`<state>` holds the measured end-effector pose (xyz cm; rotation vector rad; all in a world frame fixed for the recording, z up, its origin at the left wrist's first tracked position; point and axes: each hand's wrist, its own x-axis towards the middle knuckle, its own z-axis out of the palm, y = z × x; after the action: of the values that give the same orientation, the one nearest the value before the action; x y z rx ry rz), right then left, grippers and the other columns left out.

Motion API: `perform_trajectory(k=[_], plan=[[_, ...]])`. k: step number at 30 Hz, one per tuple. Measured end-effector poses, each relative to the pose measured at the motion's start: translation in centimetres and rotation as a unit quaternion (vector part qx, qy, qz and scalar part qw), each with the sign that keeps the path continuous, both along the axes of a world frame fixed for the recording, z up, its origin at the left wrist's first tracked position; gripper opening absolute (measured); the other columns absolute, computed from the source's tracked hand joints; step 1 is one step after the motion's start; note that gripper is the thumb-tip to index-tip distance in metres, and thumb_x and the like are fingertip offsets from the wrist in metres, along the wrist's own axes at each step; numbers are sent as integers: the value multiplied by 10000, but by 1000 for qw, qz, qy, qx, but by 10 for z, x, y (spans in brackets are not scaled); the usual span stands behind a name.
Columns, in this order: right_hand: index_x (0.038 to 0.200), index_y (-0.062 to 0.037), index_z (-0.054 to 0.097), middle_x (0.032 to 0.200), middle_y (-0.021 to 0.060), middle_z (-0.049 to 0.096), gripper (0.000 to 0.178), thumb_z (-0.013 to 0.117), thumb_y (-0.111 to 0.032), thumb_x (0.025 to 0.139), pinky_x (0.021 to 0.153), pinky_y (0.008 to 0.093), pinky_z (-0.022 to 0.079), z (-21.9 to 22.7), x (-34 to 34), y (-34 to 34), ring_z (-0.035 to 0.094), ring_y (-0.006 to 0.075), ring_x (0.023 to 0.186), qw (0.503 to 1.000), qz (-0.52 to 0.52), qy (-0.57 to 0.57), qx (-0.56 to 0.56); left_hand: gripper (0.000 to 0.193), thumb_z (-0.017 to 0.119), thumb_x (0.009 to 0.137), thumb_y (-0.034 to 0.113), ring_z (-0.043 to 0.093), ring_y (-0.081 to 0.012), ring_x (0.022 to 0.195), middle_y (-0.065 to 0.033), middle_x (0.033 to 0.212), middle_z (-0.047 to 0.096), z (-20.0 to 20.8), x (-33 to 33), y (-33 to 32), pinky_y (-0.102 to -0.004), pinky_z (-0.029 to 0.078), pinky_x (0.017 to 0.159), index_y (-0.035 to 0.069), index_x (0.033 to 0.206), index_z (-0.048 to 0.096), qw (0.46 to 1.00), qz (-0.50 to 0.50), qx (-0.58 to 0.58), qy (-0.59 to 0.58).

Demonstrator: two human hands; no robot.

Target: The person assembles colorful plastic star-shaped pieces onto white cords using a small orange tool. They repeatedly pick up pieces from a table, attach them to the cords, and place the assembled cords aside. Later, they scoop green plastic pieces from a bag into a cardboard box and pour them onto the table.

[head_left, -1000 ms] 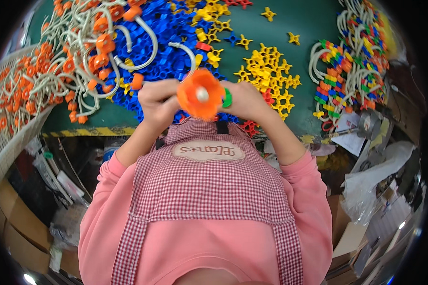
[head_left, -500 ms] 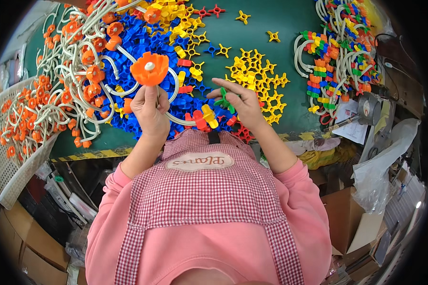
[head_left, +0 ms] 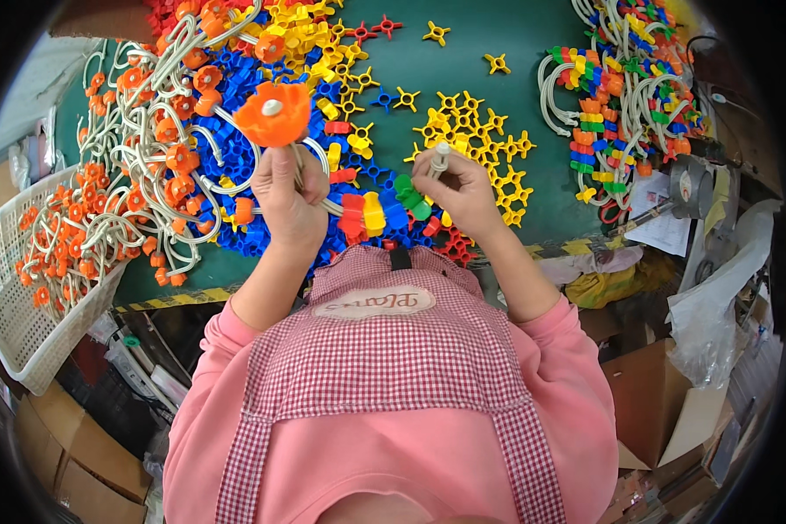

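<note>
My left hand point(head_left: 290, 190) is closed round a white rope just below the orange flower-shaped plastic piece point(head_left: 275, 115) at its end. The rope curves across to my right hand point(head_left: 461, 190), which pinches it near its pale tip point(head_left: 442, 157). Along the rope between my hands sit a red piece point(head_left: 353, 216), a yellow piece point(head_left: 373, 214), a blue piece point(head_left: 396, 215) and a green piece point(head_left: 412, 197). The green one lies against my right fingertips. Part of the rope is hidden behind my left hand.
A heap of blue pieces point(head_left: 236, 96) covers the green table point(head_left: 533, 79), with yellow pieces point(head_left: 463, 127) right of it. Ropes with orange ends point(head_left: 170, 131) pile up at left, some in a white basket point(head_left: 26, 236). Strung coloured ropes point(head_left: 603, 113) lie at right.
The green piece, held loose in my right fingers before, is now on the rope beside the blue one. My right hand has closed on the rope's tip. My left hand has shifted slightly right.
</note>
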<state>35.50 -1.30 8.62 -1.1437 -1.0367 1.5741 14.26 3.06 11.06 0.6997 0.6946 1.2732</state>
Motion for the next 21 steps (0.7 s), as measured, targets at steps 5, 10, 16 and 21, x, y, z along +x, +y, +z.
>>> perform_trajectory(k=[5, 10, 16, 21], plan=[[952, 9, 606, 745, 79, 644, 227, 484, -179, 917, 501, 212, 419, -46, 66, 19, 535, 86, 553, 955, -291, -61, 2, 491, 580, 863, 168, 425, -132, 995, -55, 1271, 429, 14, 32, 4, -262, 407, 853, 46, 1306, 406, 954, 0, -41, 295], [1121, 54, 487, 950, 101, 533, 329, 535, -184, 899, 606, 291, 441, -123, 216, 29, 528, 176, 722, 837, -536, 8, -108, 303, 556, 866, 191, 483, -76, 817, -13, 1029, 587, -20, 8, -10, -214, 369, 647, 44, 1131, 578, 947, -82, -159, 267], [1307, 59, 274, 1320, 239, 319, 899, 728, -384, 669, 1023, 477, 231, -128, 201, 56, 282, 400, 1221, 666, -307, -676, -71, 282, 553, 869, 193, 489, -69, 796, -12, 1021, 597, -32, -6, -20, -209, 371, 620, 43, 1104, 592, 931, -43, -228, 281], [1081, 41, 481, 1114, 217, 497, 570, 676, -246, 628, 998, 432, 292, -134, 202, 81, 400, 372, 1117, 629, -170, -748, -128, 234, 536, 879, 154, 485, -46, 741, 11, 937, 585, -28, -7, -13, -189, 371, 600, 37, 1075, 589, 930, -33, -244, 274]])
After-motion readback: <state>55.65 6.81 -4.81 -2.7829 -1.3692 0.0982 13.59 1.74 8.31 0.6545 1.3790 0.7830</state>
